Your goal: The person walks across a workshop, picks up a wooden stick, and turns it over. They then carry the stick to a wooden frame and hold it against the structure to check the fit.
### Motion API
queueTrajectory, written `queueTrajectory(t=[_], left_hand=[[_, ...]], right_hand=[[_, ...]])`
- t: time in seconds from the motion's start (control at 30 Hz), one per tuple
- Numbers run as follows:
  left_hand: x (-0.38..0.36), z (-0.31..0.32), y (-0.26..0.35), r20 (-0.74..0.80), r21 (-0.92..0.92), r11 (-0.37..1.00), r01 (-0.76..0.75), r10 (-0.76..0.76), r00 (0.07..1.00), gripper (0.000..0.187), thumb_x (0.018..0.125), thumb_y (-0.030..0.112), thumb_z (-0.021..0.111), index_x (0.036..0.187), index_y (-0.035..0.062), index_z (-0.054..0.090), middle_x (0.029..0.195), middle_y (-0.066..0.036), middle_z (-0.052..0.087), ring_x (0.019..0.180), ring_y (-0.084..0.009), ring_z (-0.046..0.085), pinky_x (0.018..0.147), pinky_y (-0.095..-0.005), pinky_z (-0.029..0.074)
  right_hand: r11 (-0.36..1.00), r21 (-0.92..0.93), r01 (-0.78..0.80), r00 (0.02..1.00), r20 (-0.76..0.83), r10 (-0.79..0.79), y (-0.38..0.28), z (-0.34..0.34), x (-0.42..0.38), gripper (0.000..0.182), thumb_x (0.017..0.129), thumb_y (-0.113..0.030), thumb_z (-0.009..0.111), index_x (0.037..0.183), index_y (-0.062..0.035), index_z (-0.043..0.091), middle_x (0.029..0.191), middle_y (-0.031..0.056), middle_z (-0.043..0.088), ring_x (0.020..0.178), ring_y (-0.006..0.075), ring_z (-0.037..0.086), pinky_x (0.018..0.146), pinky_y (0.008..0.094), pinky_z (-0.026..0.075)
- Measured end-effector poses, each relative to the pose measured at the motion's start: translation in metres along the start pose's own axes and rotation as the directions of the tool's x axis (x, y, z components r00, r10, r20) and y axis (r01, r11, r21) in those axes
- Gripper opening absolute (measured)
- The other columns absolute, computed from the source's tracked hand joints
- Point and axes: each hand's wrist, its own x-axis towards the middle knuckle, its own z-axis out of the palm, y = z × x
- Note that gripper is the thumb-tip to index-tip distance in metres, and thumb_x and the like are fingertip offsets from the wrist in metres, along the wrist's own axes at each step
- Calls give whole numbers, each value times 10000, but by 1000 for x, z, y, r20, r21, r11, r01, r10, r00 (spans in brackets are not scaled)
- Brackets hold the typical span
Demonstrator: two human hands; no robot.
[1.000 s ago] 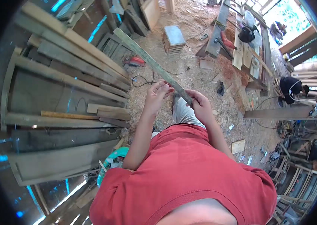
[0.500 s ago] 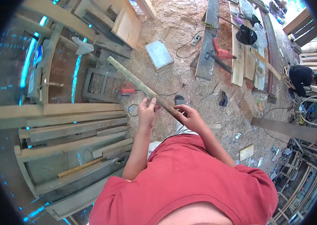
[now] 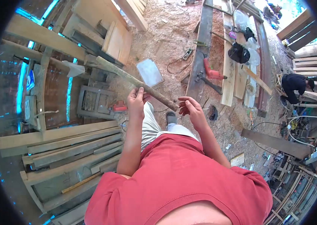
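Note:
My left hand [image 3: 136, 100] is closed around the middle of a long wooden stick [image 3: 122, 74], thumb on top. The stick slants from the upper left down toward my right hand, paler at its far part and browner at the near end. My right hand [image 3: 191, 109] is beside that near end, its fingers parted and slightly curled, gripping nothing. Below the hands, the legs in light trousers and one shoe [image 3: 171, 117] show against the floor.
A red power drill [image 3: 213, 71] and a hammer [image 3: 211, 84] lie on planks ahead. A pale square box [image 3: 149, 72] rests on the sawdust floor. Stacked boards [image 3: 72, 131] stand to the left. A person in dark clothes [image 3: 294, 86] bends over at the right.
My right hand has let go of the stick's near end and opened beside it. My left hand still holds the stick. The view has shifted a little, showing more of the legs.

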Motion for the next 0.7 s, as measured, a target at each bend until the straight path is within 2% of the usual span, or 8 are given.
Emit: queueTrajectory(t=[0.17, 0.27, 0.37, 0.4, 0.5, 0.53, 0.63, 0.7], left_hand=[[52, 12, 28, 7, -121, 993, 8, -7, 1000, 133, 1086, 138, 568, 1115, 45, 658, 962, -82, 735, 858, -182, 737, 819, -356, 642], [98, 6, 35, 23, -107, 994, 7, -4, 1000, 145, 1089, 143, 563, 1139, 34, 646, 981, -83, 737, 847, -183, 741, 807, -360, 652], [152, -3, 46, 32, -57, 998, 25, -23, 999, 146, 1079, 137, 585, 1157, 36, 655, 983, -68, 734, 821, -168, 739, 770, -336, 655], [173, -5, 51, 55, -38, 999, 36, -34, 998, 144, 1075, 123, 587, 1168, 38, 657, 980, -63, 730, 821, -167, 737, 765, -336, 657], [240, -14, 60, 155, -11, 1000, 24, -22, 988, 146, 1065, 84, 589, 1184, 42, 663, 1000, -72, 725, 823, -175, 741, 753, -343, 665], [272, -24, 52, 184, 32, 998, 52, -57, 981, 166, 1064, 79, 589, 1218, 51, 645, 1016, -73, 723, 804, -174, 741, 751, -346, 665], [333, -24, 104, 235, 50, 992, 117, -126, 964, 222, 1076, 109, 584, 1292, 60, 595, 866, -24, 677, 714, -123, 691, 710, -331, 651], [380, -37, 139, 308, 105, 985, 139, -165, 937, 226, 1073, 137, 605, 1270, 27, 603, 830, -27, 654, 662, -101, 645, 683, -307, 637]], right_hand=[[984, -136, 113, 989, 110, -98, -39, 17, 45, 334, 1062, -170, 595, 1349, 0, 603, 1032, 40, 708, 851, 95, 652, 773, 268, 502], [972, -188, 138, 984, 134, -114, -57, 43, 83, 306, 1039, -163, 647, 1309, -20, 629, 1005, 28, 683, 870, 96, 656, 763, 272, 515], [910, -404, 88, 987, 161, -24, -47, 54, 147, 294, 1015, -153, 689, 1272, -23, 629, 1003, 27, 680, 867, 96, 650, 774, 287, 528], [876, -478, 68, 981, 191, 29, -48, 60, 170, 258, 996, -129, 716, 1207, -13, 625, 1017, 43, 682, 868, 95, 635, 785, 283, 535], [705, -701, 103, 983, 179, 34, -61, 99, 238, 269, 973, -141, 724, 1182, -4, 625, 983, 70, 685, 926, 140, 671, 780, 299, 542], [721, -689, 79, 990, 138, 23, -58, 115, 264, 286, 966, -137, 716, 1188, 9, 610, 990, 96, 683, 924, 165, 666, 791, 317, 541], [911, -383, -151, 988, -25, 153, -47, 160, 329, 312, 958, -151, 718, 1200, 6, 602, 1000, 119, 683, 922, 193, 662, 813, 338, 536], [866, -493, -82, 995, -94, 41, -65, 196, 364, 298, 973, -167, 664, 1200, 13, 593, 1006, 155, 675, 923, 226, 656, 841, 372, 527]])
